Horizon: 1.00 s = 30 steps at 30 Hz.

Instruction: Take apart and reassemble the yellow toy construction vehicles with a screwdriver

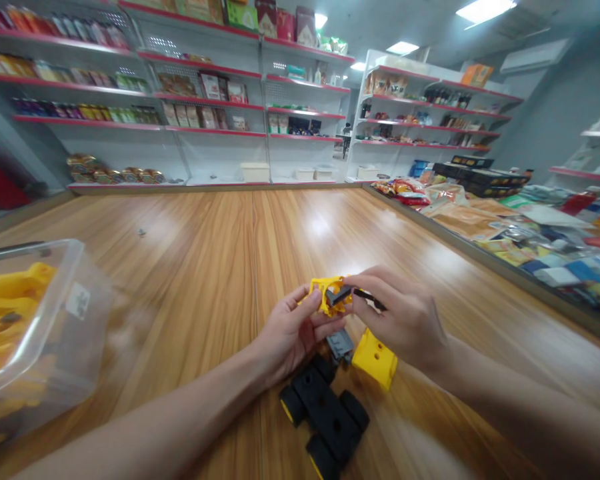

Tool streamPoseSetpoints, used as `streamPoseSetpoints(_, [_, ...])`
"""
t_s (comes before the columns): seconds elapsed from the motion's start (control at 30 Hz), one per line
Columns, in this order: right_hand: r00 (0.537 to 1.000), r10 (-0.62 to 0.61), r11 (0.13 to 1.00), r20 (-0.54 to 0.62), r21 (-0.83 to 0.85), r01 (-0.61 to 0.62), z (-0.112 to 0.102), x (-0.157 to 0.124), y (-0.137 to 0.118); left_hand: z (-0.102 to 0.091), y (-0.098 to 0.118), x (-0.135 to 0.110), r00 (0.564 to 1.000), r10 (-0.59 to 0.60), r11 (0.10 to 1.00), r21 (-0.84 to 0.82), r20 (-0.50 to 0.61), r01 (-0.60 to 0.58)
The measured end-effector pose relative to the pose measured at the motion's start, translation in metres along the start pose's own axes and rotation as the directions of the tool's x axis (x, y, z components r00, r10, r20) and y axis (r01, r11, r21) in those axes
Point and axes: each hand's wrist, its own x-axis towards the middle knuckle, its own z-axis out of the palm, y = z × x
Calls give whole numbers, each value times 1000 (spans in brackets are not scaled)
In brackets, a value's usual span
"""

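Observation:
My left hand (297, 328) is closed on a yellow plastic toy part (323, 288) with openings in it, held above the table. My right hand (405, 320) pinches a dark grey and black piece (341, 295), its end set against or inside the yellow part; how far in, I cannot tell. Below the hands lies a black toy vehicle chassis (330, 413) with black wheels and yellow hubs. A grey plastic piece (340, 345) rests by its far end. Beside that, under my right hand, sits a yellow curved panel (376, 358) with holes.
A clear plastic bin (83, 320) of yellow parts stands at the left on the wooden table (205, 267). One small grey bit (141, 232) lies farther back. Packaged goods (505, 220) cover the surface along the right, and stocked shelves (220, 133) line the back.

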Motion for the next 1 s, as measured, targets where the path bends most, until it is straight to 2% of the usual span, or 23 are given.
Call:
streamPoseSetpoints(0.07, [973,219,974,-66,65,-215,4,0,-3,-1,0,0,1000,19,1000,5,8,-19])
streamPoseSetpoints(0.13, [911,412,903,-14,143,-406,8,1,-5,-3,0,0,999,41,999,0,9,-41])
streamPoseSetpoints(0.17, [883,468,863,45,192,-467,10,1,-5,-3,-1,0,999,52,999,-1,7,-52])
streamPoseSetpoints(0.23, [847,505,789,164,312,-530,13,1,-5,-5,-3,0,997,83,996,16,4,-83])
streamPoseSetpoints(0.3, [836,491,701,245,458,-546,14,1,-6,-6,-5,0,991,131,989,66,5,-131])
streamPoseSetpoints(0.43, [806,491,481,330,669,-567,17,-1,-7,-7,-8,0,977,213,965,155,17,-213])
streamPoseSetpoints(0.5, [791,507,435,342,691,-577,17,-2,-8,-7,-8,1,972,236,955,179,18,-235])
streamPoseSetpoints(0.57, [786,528,463,320,668,-583,15,-1,-8,-8,-7,1,966,257,946,202,14,-254])
streamPoseSetpoints(0.63, [790,541,529,288,613,-587,12,0,-9,-9,-6,1,961,275,939,216,4,-269])
streamPoseSetpoints(0.8, [833,482,717,272,424,-553,6,-3,-11,-11,-6,0,955,295,926,242,11,-289])
streamPoseSetpoints(1.0, [863,420,772,280,391,-502,10,-9,-7,-8,-5,0,951,308,883,362,33,-299])
